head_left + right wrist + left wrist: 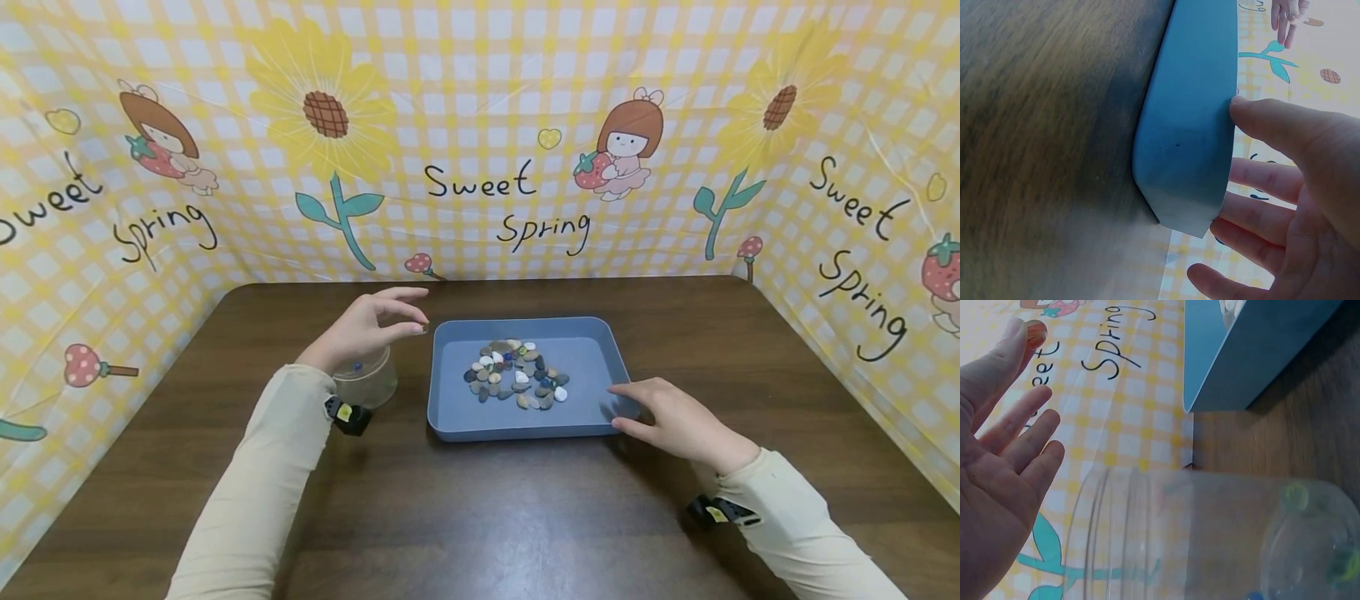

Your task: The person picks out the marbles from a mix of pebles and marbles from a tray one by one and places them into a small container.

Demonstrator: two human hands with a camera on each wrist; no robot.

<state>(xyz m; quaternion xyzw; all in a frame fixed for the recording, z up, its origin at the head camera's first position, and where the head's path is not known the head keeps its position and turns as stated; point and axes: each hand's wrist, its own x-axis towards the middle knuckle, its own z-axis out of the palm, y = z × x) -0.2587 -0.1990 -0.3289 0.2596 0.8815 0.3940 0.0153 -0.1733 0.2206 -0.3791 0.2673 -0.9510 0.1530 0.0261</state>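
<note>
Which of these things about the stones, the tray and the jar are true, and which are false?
1. The left hand pinches a small bead between thumb and forefinger. True.
2. The blue tray holds no stones. False: a pile of small stones lies in its middle.
3. The right hand touches the tray's near right corner with straight fingers. True.
4. The clear jar stands inside the tray. False: it stands on the table to the tray's left, under the left hand.
5. The right hand holds a stone. False: it holds nothing.
</note>
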